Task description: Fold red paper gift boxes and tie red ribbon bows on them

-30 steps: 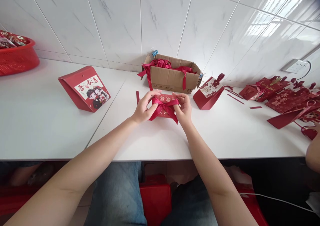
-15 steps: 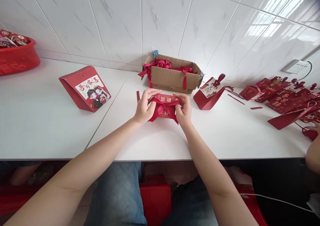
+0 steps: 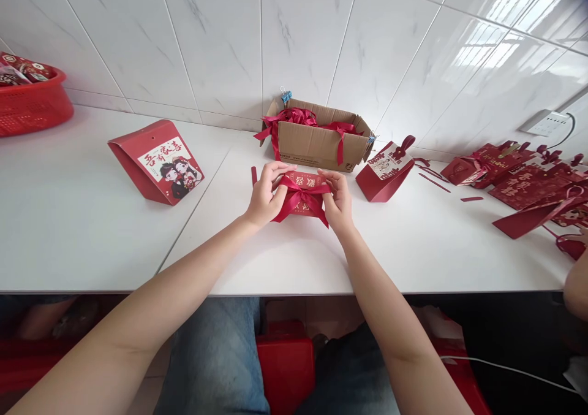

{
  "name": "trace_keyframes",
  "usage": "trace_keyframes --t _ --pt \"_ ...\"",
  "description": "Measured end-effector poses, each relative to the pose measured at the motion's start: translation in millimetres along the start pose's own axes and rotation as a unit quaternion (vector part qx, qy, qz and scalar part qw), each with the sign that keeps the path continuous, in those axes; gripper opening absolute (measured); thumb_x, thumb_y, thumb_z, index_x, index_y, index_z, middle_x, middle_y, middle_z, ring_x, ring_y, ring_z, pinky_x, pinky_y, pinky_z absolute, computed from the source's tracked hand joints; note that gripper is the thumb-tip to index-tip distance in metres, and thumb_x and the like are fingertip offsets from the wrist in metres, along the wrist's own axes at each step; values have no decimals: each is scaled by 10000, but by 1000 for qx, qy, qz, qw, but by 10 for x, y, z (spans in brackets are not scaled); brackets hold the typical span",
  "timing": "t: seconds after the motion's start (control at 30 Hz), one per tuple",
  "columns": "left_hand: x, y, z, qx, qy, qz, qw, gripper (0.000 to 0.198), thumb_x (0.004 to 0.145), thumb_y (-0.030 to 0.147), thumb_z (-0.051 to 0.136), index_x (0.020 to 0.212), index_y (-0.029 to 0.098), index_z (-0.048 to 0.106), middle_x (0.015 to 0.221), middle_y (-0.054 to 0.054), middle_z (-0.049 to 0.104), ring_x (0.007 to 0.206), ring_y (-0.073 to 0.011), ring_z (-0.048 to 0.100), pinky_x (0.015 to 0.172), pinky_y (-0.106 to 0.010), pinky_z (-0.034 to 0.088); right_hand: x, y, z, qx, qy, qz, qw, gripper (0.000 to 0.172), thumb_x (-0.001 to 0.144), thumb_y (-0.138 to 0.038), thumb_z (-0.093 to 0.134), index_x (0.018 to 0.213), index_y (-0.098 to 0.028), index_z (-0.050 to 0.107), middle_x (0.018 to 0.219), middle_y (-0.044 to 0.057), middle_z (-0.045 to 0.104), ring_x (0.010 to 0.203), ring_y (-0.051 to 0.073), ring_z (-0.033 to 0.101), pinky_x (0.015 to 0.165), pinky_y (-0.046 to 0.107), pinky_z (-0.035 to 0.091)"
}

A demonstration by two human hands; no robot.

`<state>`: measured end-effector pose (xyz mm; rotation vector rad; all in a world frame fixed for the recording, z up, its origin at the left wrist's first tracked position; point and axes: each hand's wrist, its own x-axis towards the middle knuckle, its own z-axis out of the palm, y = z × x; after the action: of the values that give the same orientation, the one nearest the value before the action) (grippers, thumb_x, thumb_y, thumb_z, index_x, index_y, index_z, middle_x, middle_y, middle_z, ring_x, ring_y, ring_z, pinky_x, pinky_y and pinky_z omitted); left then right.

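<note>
In the head view a small red gift box point(image 3: 309, 177) with gold lettering lies on the white table in front of me. A dark red ribbon point(image 3: 302, 195) is tied in a bow across its top, its two tails hanging toward me. My left hand point(image 3: 266, 195) closes on the bow's left loop, thumb in front and fingertips reaching to the box's far left corner. My right hand point(image 3: 337, 199) is closed the same way on the right loop, fingers bent over the box's right side. The undersides of both loops are hidden by my fingers.
Behind stands a cardboard box point(image 3: 316, 146) of red ribbons. A picture-fronted red box point(image 3: 151, 157) sits left, a looped-handle one point(image 3: 386, 176) right. Farther right are several red boxes point(image 3: 514, 182) near a person's arm point(image 3: 576, 286). A red basket point(image 3: 34, 105) stands far left.
</note>
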<state>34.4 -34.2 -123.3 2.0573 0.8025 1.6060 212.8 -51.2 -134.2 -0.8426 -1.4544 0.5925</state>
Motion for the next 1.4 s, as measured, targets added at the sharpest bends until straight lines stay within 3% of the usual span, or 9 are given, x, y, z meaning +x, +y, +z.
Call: trace_keyframes --t 0.2,0.47,0.8,1.17,1.3,1.4 --pt "-3 21 -23 -15 -16 -4 1000 264 929 221 457 1186 208 398 1254 -138 618 1220 -208 577 946 -363 544 0 -66 -64 37 -80 -4 996 375 846 -409 572 1190 -276 506 1434 78 468 1324 271 456 1021 466 463" --pt "-13 45 -19 -30 -23 -4 999 340 870 122 492 1191 211 420 1242 -120 627 1200 -205 589 979 -393 531 -3 -219 8 -87 -43 -48 994 155 785 -385 687 839 -243 656 1370 82 506 1349 290 427 1073 476 415" --pt "-19 41 -5 -13 -7 9 1000 358 851 113 517 1180 212 412 1187 -109 663 1146 -190 621 917 -360 554 -3 -184 -10 -128 -65 -96 985 82 814 -333 664 809 -255 687 1323 66 531 1279 276 496 1048 473 447" --pt "1 60 4 -2 5 -5 1000 375 824 81 497 1159 220 405 1132 -86 680 1092 -174 636 875 -344 556 -5 -163 23 -133 -50 -89 986 49 790 -279 666 762 -244 684 1215 79 555 1141 263 564 912 445 528" --pt "12 66 1 -18 4 -23 1000 345 834 114 503 1148 221 405 1133 -94 678 1103 -184 629 898 -367 548 -3 -191 22 -132 -52 -83 986 80 801 -309 655 758 -245 675 1230 81 556 1158 266 560 939 451 514" --pt "32 44 -59 -58 -38 -29 997 394 824 162 545 1178 233 387 1214 -110 639 1176 -208 589 943 -408 530 6 -202 -13 -107 -65 -78 989 117 805 -359 652 864 -259 665 1299 74 545 1255 280 504 1032 475 452"
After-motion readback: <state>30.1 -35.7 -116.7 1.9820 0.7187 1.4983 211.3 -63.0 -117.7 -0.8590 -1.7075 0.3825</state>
